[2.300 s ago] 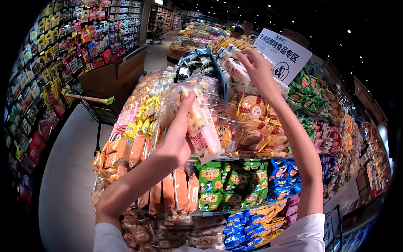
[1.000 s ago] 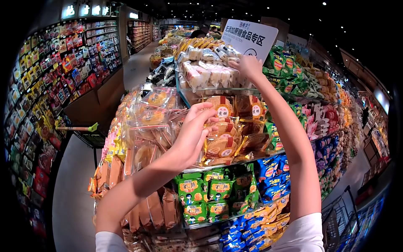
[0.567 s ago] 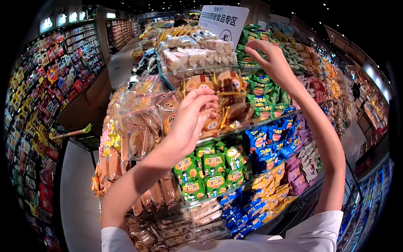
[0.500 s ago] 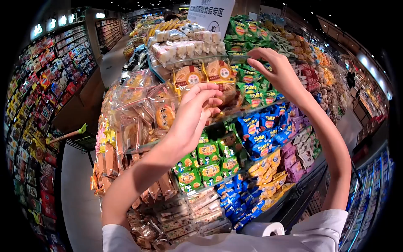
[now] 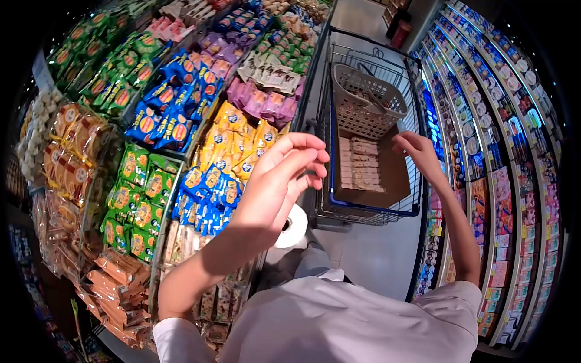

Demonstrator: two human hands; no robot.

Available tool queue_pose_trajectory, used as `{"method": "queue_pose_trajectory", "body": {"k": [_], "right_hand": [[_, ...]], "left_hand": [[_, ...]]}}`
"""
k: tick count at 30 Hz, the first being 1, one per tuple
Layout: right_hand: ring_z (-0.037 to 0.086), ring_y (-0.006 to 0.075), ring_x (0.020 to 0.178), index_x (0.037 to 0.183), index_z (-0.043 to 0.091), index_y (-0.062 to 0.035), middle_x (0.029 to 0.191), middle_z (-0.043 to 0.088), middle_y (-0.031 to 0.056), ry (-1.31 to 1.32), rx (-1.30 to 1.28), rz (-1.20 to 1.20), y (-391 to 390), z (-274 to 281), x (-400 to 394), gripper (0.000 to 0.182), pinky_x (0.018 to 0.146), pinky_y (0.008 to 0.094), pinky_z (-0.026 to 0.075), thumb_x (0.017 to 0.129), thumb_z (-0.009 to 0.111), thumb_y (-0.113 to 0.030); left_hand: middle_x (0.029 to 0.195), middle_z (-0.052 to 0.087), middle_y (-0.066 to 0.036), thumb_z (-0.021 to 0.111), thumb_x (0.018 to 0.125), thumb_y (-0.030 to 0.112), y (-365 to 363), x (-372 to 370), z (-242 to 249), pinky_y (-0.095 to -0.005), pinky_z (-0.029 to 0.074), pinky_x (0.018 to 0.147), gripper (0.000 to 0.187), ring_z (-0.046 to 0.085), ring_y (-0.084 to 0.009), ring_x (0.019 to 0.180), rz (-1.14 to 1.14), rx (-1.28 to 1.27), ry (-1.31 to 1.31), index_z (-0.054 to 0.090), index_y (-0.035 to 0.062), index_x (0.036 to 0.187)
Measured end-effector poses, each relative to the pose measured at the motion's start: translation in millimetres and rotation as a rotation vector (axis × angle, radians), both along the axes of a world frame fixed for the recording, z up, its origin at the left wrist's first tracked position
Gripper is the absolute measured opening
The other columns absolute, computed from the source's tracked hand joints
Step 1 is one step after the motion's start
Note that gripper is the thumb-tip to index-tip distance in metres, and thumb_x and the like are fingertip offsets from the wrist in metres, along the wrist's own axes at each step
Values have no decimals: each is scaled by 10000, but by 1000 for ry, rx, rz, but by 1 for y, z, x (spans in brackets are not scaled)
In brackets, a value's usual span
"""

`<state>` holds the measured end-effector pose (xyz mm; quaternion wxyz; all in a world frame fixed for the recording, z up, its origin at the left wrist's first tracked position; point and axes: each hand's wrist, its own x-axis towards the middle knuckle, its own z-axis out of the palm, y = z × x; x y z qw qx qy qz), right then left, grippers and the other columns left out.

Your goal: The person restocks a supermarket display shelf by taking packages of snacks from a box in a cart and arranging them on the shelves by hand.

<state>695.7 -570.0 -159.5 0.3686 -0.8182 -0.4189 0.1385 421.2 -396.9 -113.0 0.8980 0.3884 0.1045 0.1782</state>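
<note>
My left hand (image 5: 272, 190) is raised in front of the snack display, its fingers loosely bent and apart with nothing between them. Below it, a white roll (image 5: 295, 228) partly shows at the display's edge. Over the right side of a shopping cart (image 5: 375, 209) hangs my right hand (image 5: 419, 156), fingers apart and no object visible in them. Inside the cart is a cardboard box (image 5: 396, 181) with rows of wrapped bars (image 5: 358, 166). A grey perforated plastic basket (image 5: 366, 109) sits at the box's far end, with some items in it.
The tiered display on the left holds blue packets (image 5: 175, 103), yellow packets (image 5: 227, 142), green packets (image 5: 142, 199) and brown packs (image 5: 124, 272). Tall shelves (image 5: 490, 151) of packaged goods line the right. Grey floor (image 5: 381, 254) lies between.
My view has swung right and down, from the snack display to the cart. The right hand has gone from above the green packets to the cart; the left still holds nothing.
</note>
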Motion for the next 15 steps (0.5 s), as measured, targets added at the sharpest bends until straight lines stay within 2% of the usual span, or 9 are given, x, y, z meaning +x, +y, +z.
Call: {"method": "queue_pose_trajectory", "body": {"k": [3, 5, 7, 9, 10, 12, 13, 15], "right_hand": [[612, 180, 656, 878, 615, 13, 689, 627, 110, 4, -244, -55, -37, -84, 62, 297, 617, 284, 460, 844, 535, -271], [626, 222, 682, 864, 624, 5, 703, 635, 128, -37, -348, 53, -46, -141, 101, 298, 639, 318, 474, 823, 556, -282], [608, 233, 665, 841, 638, -17, 726, 624, 142, 44, -459, 108, -38, -201, 144, 274, 651, 325, 467, 798, 579, -281], [600, 264, 790, 963, 601, -15, 838, 615, 155, 46, -588, 65, -19, -264, 188, 322, 710, 336, 477, 750, 628, -255], [600, 264, 790, 963, 601, -15, 838, 615, 155, 63, -599, 80, -11, -297, 205, 322, 710, 336, 477, 750, 628, -255], [519, 294, 1010, 1153, 478, -21, 1068, 541, 168, -260, -557, 9, 7, -357, 236, 548, 832, 361, 450, 693, 681, -238], [519, 294, 1010, 1153, 478, -21, 1068, 541, 168, -240, -556, 18, 14, -388, 253, 548, 832, 361, 450, 693, 681, -238], [391, 305, 1157, 1262, 324, -22, 1237, 406, 155, -571, -531, 38, 24, -439, 277, 750, 926, 394, 387, 656, 711, -234]], "left_hand": [[864, 516, -62, 460, 871, 102, -48, 36, -21, -250, 401, 692, 123, 497, -128, 774, -73, -66, 172, 483, 22, 962], [848, 507, -66, 456, 868, 95, -75, 63, -44, -247, 397, 692, 114, 498, -132, 771, -104, -106, 214, 478, 23, 954], [864, 520, -48, 454, 873, 88, -93, 100, -77, -235, 408, 704, 94, 498, -109, 761, -78, -205, 193, 500, 38, 938], [852, 524, -35, 445, 877, 86, -102, 147, -115, -231, 413, 698, 92, 503, -105, 754, 12, -300, 272, 515, 47, 921], [853, 530, -28, 445, 878, 87, -105, 172, -135, -234, 416, 696, 103, 509, -101, 759, 93, -328, 330, 526, 50, 928], [856, 536, -28, 446, 879, 90, -112, 221, -172, -234, 417, 697, 103, 511, -99, 760, 158, -298, 406, 527, 52, 931], [859, 541, -27, 447, 879, 94, -114, 242, -187, -233, 418, 697, 104, 513, -98, 760, 216, -261, 465, 527, 54, 933], [861, 549, -24, 453, 882, 101, -120, 276, -212, -228, 418, 700, 97, 515, -95, 761, 259, -263, 554, 524, 56, 929]]}}
